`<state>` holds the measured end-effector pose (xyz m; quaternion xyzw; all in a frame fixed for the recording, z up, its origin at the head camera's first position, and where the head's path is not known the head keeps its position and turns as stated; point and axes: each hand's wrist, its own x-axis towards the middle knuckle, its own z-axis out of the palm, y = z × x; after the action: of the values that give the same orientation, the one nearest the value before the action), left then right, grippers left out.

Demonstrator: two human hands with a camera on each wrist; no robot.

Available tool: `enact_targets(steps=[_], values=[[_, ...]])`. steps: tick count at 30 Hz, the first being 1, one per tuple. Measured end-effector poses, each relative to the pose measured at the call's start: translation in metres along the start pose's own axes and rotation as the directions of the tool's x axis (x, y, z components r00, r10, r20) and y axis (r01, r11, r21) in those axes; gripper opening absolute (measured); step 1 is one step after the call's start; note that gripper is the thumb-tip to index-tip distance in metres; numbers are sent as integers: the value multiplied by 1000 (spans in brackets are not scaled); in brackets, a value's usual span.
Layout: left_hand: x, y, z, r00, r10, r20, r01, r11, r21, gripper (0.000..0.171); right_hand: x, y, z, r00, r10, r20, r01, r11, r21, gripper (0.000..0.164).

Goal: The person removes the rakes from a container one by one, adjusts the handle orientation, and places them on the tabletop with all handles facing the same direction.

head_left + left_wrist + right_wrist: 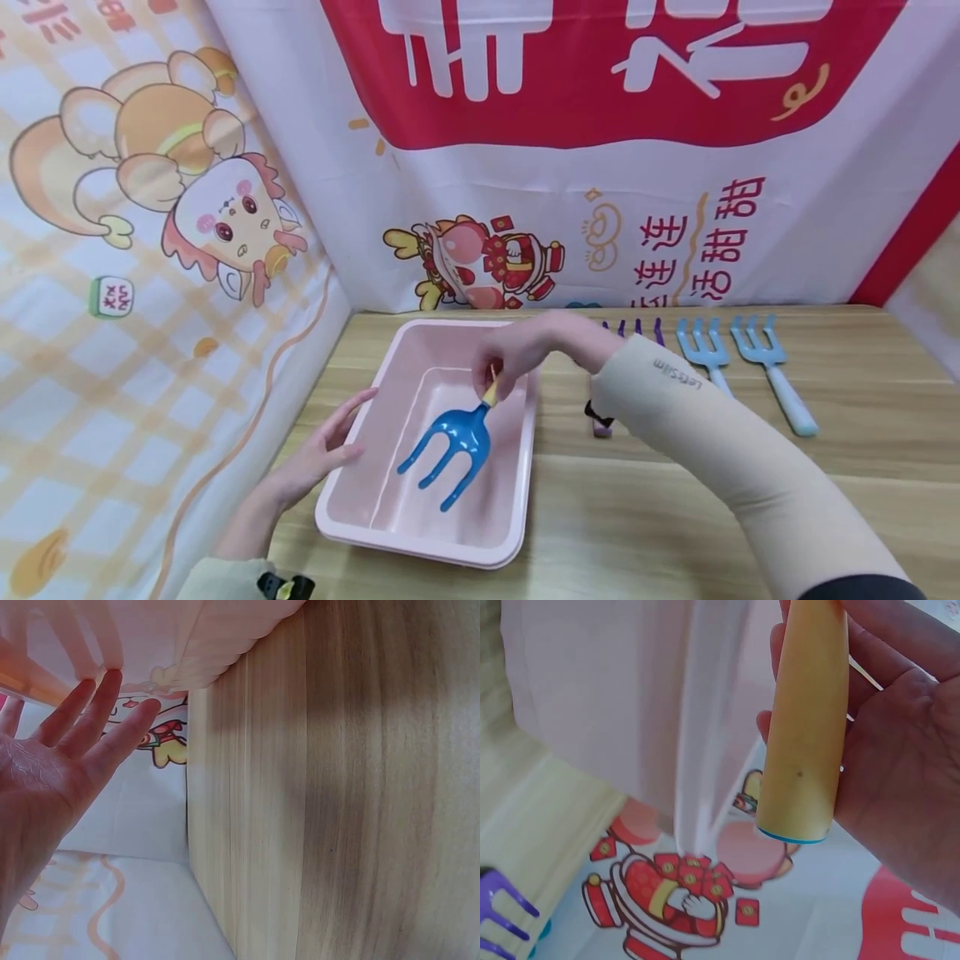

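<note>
A blue garden hand fork (463,433) with a yellow handle (804,727) is in the right hand (513,354), whose fingers grip that handle. Its three prongs point down toward the near left, over the inside of a pink plastic basin (427,546). In the head view the left hand (333,446) is at the basin's left rim, its fingers fairly straight. The left wrist view shows the left hand's fingers (105,712) extended against the basin's outer wall, palm toward the camera.
Right of the basin, two light blue hand forks (780,379) lie on the wooden table (675,517). A purple fork (648,331) lies partly behind the right arm. Printed cloth (465,208) hangs along the back and left of the table.
</note>
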<state>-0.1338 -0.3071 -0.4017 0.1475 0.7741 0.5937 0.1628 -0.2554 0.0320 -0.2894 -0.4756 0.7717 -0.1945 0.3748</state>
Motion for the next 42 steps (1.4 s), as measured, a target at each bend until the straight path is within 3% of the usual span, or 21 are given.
enact_targets(steps=[6, 13, 23, 27, 34, 42], values=[[-3, 0, 1, 1000, -14, -9, 14, 1000, -2, 69, -31, 3, -2, 997, -5, -71, 5, 1000, 6, 10], [-5, 0, 1, 1000, 19, 7, -19, 1000, -11, 68, -71, 20, 1, 981, -73, -178, 73, 997, -8, 11], [-7, -2, 2, 1000, 22, 5, -22, 1000, -15, 69, -114, 46, 20, 953, 2, -303, 8, 999, 32, 12], [-5, -2, 1, 1000, 17, 6, -17, 1000, -13, 68, -131, 55, 29, 928, 52, -368, -31, 998, 63, 12], [-3, -2, 2, 1000, 23, 15, -23, 1000, 0, 68, -163, 74, 52, 883, 82, -462, -29, 992, 120, 15], [-1, -1, 4, 1000, 17, 23, -17, 1000, -17, 69, -193, 91, 82, 796, 179, -579, -119, 983, 141, 22]])
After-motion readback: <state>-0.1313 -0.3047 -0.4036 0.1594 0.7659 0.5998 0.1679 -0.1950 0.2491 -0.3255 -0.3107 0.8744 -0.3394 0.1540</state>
